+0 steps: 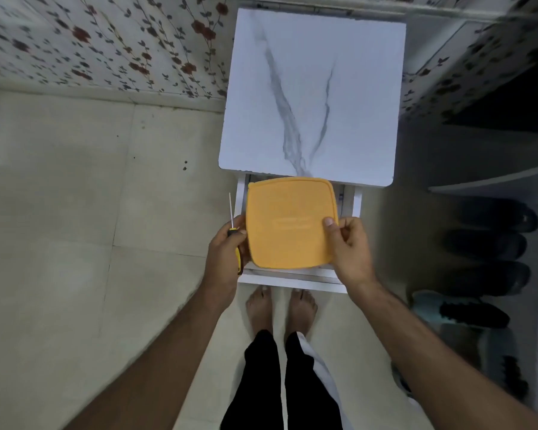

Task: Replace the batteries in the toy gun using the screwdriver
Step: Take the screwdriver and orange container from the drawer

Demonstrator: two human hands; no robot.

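You stand barefoot at a small white marble-patterned tabletop [311, 88] with its drawer [292, 282] pulled open toward you. Your left hand [225, 252] has its grip curled around the screwdriver [234, 234], yellow-and-black handle in the palm, thin shaft pointing up and away, while the same hand steadies the left edge of an orange lid [289, 225]. Your right hand [347, 243] pinches the lid's right edge, thumb on top. The lid is over the open drawer. No toy gun shows.
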